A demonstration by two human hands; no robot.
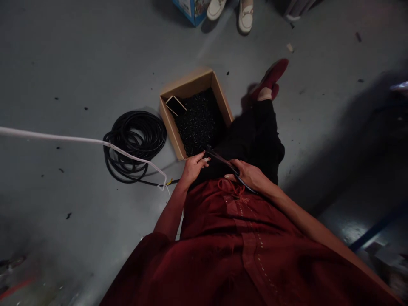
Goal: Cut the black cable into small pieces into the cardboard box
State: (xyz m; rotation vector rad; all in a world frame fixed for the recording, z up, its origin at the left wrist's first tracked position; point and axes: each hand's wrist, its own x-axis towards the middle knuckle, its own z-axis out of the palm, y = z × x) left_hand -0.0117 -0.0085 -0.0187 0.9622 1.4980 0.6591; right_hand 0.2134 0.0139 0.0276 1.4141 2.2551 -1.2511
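Note:
My right hand (250,174) is closed around the dark handles of a pair of scissors (221,158). Its long blades point up and left, toward the fingers of my left hand (193,169). Those left fingers are pinched together, apparently on the end of black tubing, though the dark trousers behind make it hard to see. That black tubing (149,183) runs from a loose coil (140,131) on the floor and passes behind my left wrist. Just beyond my fingertips, a cardboard box (186,87) holds a heap of small black cut pieces (199,123).
A dark rectangular object with a pale edge (175,105) leans inside the box. A white cord (63,137) crosses from the left. Another person's pale shoes (246,17) and a blue box (189,10) are at the top. Small black scraps dot the grey floor (79,63).

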